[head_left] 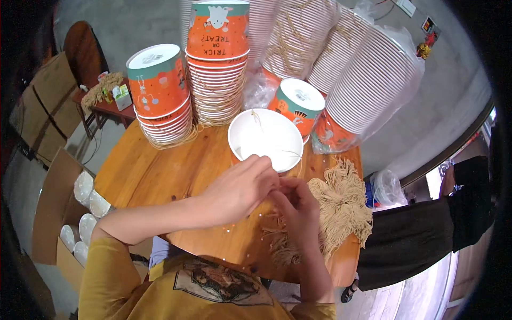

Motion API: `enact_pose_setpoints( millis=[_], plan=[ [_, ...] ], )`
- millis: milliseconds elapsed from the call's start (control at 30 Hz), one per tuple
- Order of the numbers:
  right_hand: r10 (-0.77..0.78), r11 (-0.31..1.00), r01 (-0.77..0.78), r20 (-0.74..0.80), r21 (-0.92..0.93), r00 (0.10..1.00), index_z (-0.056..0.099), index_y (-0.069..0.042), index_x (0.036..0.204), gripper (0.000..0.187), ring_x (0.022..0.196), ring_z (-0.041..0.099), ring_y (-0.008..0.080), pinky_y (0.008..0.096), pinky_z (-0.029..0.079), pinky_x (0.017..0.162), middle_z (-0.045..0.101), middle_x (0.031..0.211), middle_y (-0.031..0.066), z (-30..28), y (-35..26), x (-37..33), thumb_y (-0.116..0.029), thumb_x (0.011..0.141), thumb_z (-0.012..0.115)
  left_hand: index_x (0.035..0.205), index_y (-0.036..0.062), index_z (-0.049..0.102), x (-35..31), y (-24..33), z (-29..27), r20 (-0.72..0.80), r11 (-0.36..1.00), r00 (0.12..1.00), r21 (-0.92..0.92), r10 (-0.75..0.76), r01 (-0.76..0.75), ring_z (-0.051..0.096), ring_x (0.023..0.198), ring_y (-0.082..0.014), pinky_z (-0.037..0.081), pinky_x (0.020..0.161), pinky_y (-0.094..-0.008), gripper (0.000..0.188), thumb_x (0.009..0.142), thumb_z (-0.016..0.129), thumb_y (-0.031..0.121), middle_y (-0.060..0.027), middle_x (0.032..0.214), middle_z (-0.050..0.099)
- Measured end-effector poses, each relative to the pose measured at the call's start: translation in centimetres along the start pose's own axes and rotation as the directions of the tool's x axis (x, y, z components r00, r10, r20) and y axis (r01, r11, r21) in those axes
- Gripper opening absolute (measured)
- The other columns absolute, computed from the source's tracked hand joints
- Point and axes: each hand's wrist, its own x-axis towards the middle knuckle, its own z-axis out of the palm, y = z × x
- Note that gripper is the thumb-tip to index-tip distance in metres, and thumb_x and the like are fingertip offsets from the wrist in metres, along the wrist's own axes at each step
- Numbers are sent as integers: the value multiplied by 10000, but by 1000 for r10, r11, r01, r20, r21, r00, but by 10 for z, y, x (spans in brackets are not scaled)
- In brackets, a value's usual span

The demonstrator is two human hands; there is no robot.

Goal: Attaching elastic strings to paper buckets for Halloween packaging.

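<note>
An open paper bucket, white inside, stands on the wooden table in front of me. Thin tan cord shows inside its far wall and at its right rim. My left hand reaches across to the near rim, fingers bent and closed. Against it, my right hand pinches thumb and fingers together. Whatever lies between the fingertips is hidden, too small to make out. Beside my right hand, a loose heap of tan cords covers the table's right side.
Upside-down stacks of orange printed buckets stand at the back left. Tall plastic-wrapped bucket stacks fill the back right. Left of the table, a cardboard box holds several white buckets. A person in dark clothes is at the right.
</note>
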Motion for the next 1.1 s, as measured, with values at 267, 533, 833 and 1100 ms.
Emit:
enact_pose_setpoints(
  millis=[267,533,833,1100],
  plan=[
    [-79,977,57,-102,-204,992,611,-8,908,34,647,496,13,173,411,574,594,745,-32,-3,24,11,-29,894,634,990,39,519,6,-34,20,-100,996,993,72,58,-50,529,924,-306,420,787,-419,212,812,626,81,-117,973,508],
    [-142,971,95,-204,-221,969,588,-22,886,81,624,487,13,186,401,549,577,724,-34,8,45,22,-62,883,658,1093,87,580,-7,-43,-4,31,983,998,178,-48,42,566,888,-284,425,792,-402,284,811,615,89,-94,900,559],
    [-132,969,107,-101,-221,986,556,-41,888,124,615,582,153,285,475,592,600,730,80,32,37,29,-110,874,658,1139,70,588,-23,-31,-17,57,963,976,187,-210,196,576,879,-292,450,794,-410,346,793,601,75,-111,904,573],
    [-116,962,91,-83,-257,990,562,-33,897,109,635,582,137,276,473,613,610,738,66,30,33,27,-109,883,639,1193,91,562,-18,-26,-16,-7,962,979,186,-205,202,528,932,-299,445,799,-402,402,798,633,88,-98,945,556]
  ],
)
